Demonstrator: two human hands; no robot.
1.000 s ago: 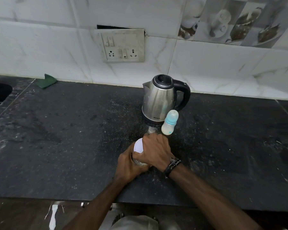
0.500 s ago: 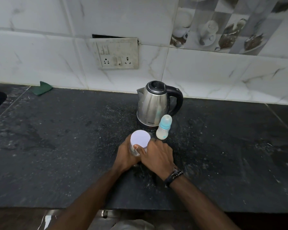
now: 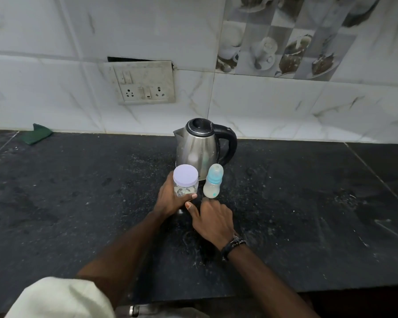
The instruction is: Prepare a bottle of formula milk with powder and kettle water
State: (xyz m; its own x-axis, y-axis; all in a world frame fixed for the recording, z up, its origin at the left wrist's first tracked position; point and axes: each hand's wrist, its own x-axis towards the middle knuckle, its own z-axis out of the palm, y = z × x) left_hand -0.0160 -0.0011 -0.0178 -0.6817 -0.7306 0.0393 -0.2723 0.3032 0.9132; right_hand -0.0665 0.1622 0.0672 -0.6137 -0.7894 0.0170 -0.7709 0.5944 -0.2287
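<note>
Left hand: my left hand (image 3: 170,200) sat at the middle of the frame, fingers and thumb curled round the lower part of the powder jar (image 3: 185,182), thumb tip showing on its near right side.
Powder jar: a clear jar with a pale lilac lid, it stood upright in my grip, a little left of centre, just in front of the kettle (image 3: 202,146). Little was left inside it, as far as I could see through the wall.
Right hand: my right hand (image 3: 213,220) lay just below and right of the jar, palm down over the counter (image 3: 78,203), gripping nothing. The fingers were loosely bent and pointed up the frame toward the bottle (image 3: 213,181); whether a fingertip touched its base I could not tell. A dark band was round that wrist.
Bottle: the baby bottle stood upright just right of the jar, capped with a clear dome over a teal collar, cloudy white in its lower half.
Kettle: steel body, black lid and handle, handle turned to the right, it stood behind jar and bottle near the wall.
Counter: dark speckled stone, dusted with pale specks around the kettle.
Wall: white marbled tiles, with a switch and socket plate (image 3: 144,82) above and left of the kettle.
Far left: a green cloth (image 3: 37,133) lay where counter met wall.
</note>
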